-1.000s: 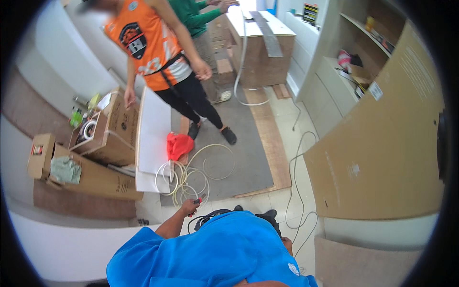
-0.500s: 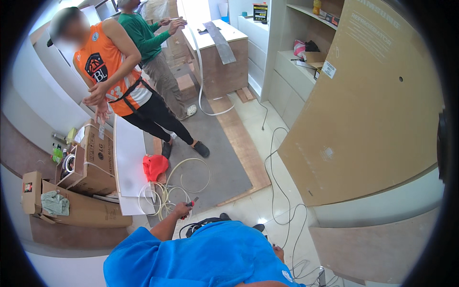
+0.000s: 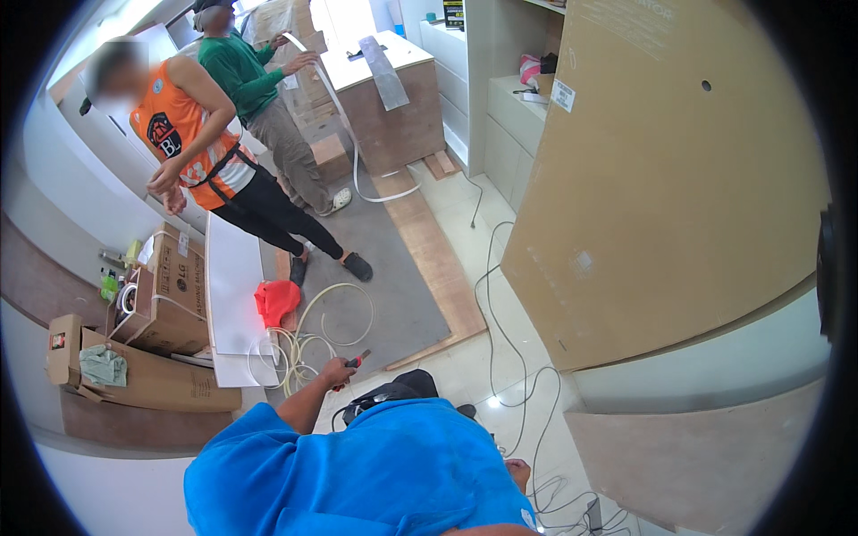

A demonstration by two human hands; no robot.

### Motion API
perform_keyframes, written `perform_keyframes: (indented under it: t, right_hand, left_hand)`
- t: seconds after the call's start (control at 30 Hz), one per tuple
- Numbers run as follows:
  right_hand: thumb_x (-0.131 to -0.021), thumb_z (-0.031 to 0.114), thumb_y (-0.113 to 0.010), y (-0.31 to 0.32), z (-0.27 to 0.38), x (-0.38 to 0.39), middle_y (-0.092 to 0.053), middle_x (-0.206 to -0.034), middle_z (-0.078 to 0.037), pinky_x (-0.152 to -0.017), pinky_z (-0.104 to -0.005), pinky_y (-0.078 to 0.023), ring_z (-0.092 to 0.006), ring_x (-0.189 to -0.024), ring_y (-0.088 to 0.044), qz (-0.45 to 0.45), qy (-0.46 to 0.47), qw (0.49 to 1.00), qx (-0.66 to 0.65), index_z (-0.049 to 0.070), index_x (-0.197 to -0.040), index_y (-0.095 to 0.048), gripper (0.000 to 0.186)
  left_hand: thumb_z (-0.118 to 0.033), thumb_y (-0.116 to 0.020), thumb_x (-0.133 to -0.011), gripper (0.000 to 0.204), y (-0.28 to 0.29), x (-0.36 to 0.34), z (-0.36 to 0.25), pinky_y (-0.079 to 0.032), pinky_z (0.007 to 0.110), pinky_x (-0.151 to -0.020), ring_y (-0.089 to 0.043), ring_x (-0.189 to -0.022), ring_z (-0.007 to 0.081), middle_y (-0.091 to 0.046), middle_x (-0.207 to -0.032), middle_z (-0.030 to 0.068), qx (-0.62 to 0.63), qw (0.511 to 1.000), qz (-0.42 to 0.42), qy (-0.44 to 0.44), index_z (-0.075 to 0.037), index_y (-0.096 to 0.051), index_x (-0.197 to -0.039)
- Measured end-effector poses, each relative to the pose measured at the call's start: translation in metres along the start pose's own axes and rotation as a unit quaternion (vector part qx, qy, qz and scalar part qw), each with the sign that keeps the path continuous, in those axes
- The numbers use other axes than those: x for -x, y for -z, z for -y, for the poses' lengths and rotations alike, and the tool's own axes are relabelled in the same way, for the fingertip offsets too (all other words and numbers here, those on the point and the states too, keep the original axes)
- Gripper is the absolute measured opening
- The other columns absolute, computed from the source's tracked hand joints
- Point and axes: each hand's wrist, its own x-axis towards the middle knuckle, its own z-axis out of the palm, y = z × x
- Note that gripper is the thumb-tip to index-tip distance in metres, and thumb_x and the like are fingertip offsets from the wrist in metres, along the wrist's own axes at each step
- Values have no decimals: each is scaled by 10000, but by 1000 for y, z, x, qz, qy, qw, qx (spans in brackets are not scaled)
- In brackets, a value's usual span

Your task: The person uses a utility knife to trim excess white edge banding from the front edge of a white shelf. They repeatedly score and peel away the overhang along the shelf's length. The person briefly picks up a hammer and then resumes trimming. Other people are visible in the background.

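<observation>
My left hand (image 3: 336,372) is closed around a short red-and-black hand tool (image 3: 359,358); its exact kind is too small to make out. Just beyond that hand, loose coils of pale, thin strip (image 3: 347,342) lie on the grey sheet, beside a bright red cloth or bag (image 3: 277,302). My right hand (image 3: 517,472) hangs low at my right side, mostly hidden by my blue shirt, so its fingers do not show clearly. Dark cables (image 3: 529,393) run over the tiles near it.
A person in orange (image 3: 192,125) stands ahead on the left. Behind, a person in green (image 3: 237,76) holds a long white strip (image 3: 357,170) beside a wooden cabinet (image 3: 393,125). A huge cardboard sheet (image 3: 661,196) leans on the right; cardboard boxes (image 3: 170,295) stand left.
My view has shifted rightward, and my right foot has moved. My left hand still grips the tool. The person in green has spread both hands along the white strip.
</observation>
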Motion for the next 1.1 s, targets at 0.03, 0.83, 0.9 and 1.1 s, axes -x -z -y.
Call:
perform_keyframes:
  t: [0.03, 0.83, 0.9, 1.1]
  right_hand:
    - [-913, -15, -688, 8, 0, -7, -745, -772, -148, -397, -296, -439, -174, -502, -625, 10, -7, 1000, -25, 17, -924, -687, 34]
    - [-918, 324, -638, -45, -8, 45, -778, -891, -155, -829, -455, -583, -324, -851, -753, -340, -106, 934, -10, 63, -981, -773, 301]
    - [-914, 308, -655, -86, -43, 57, -787, -825, -113, -797, -414, -594, -278, -786, -765, -398, -115, 910, 39, 69, -975, -774, 273]
    - [-886, 315, -602, -204, -53, 103, -752, -723, -104, -660, -404, -584, -255, -632, -722, -310, -270, 906, -104, 81, -822, -767, 293]
  left_hand:
    - [-299, -732, -941, 346, -4, 3, -5, -570, 382, -532, -697, -576, 213, -723, -751, 125, -4, 1000, 1, 11, 22, -725, -1072]
    - [-342, -550, -1040, 366, -66, -241, -325, -525, 423, -539, -662, -584, 255, -693, -744, 142, -351, 865, 288, -212, -7, -688, -986]
    - [-278, -579, -1035, 292, -91, -245, -380, -514, 404, -498, -637, -540, 241, -674, -722, 131, -331, 856, 308, -250, -1, -665, -1005]
    - [-159, -621, -1028, 166, -205, -230, -499, -496, 362, -424, -595, -470, 204, -634, -677, 104, -271, 854, 366, -251, 2, -611, -1066]
